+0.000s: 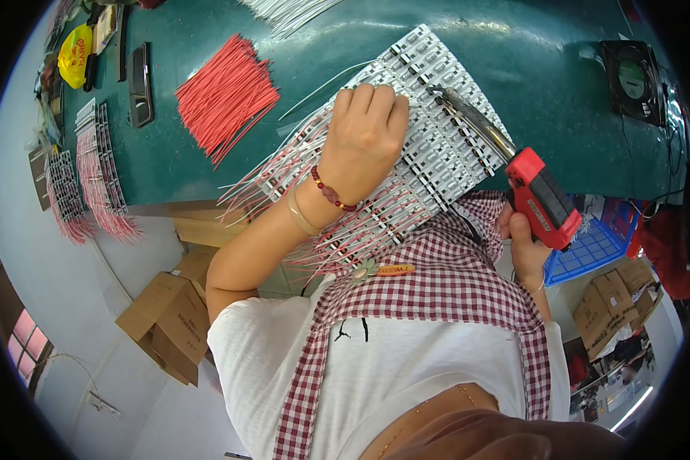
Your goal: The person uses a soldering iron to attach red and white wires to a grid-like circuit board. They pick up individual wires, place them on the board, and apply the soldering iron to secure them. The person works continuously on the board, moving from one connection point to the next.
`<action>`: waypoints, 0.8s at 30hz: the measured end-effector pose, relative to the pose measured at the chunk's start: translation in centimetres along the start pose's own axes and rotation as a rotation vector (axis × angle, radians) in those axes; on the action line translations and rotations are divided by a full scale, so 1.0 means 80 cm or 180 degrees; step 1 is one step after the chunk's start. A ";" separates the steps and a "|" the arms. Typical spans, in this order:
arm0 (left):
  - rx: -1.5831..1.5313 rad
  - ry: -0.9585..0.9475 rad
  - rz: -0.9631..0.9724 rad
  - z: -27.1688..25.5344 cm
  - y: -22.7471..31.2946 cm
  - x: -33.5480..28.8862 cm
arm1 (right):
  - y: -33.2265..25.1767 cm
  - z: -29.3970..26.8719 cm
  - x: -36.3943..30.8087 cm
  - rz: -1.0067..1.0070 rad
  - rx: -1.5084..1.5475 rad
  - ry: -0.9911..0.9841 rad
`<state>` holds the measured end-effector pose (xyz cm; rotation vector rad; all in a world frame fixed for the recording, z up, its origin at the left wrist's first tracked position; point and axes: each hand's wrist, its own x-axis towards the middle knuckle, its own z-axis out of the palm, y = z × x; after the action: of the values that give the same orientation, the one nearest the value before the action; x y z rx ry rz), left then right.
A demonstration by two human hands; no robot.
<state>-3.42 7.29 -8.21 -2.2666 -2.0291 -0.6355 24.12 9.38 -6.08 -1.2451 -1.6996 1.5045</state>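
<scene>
A panel of silvery-white circuit boards [445, 142] lies slanted on the table, with many red and white wires [391, 211] trailing from its lower and left parts. My left hand [366, 126] is closed over the upper left part of the panel, fingers curled under; what they pinch, if anything, is hidden. A loose white wire [322, 90] slants out just beyond that hand. In my right hand [525, 249], at the table's near edge, is a red and black soldering gun [540, 195]. Its metal barrel points up-left, the tip over the panel just right of my left hand.
Left of the panel lies a bundle of red wires [228, 96], with white wires [291, 11] at the far edge. A phone [139, 84] and wired boards [100, 157] lie further left. A black fan [634, 80] stands at right, a blue basket [590, 249] below the table edge.
</scene>
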 end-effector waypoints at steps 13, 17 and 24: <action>-0.0198 0.0076 0.0034 0.004 0.009 -0.008 | 0.032 -0.009 -0.020 0.0228 0.0024 -0.0094; -0.0249 0.0029 -0.0017 0.003 0.011 -0.006 | 0.034 -0.010 -0.020 0.0154 -0.0258 -0.0237; -0.0148 0.0015 -0.0042 0.003 0.013 -0.005 | 0.033 -0.021 -0.025 0.0319 0.0134 -0.0054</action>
<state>-2.37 6.81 -8.30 -2.2764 -2.0500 -0.6954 27.12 8.23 -7.89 -1.3162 -1.6293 1.6049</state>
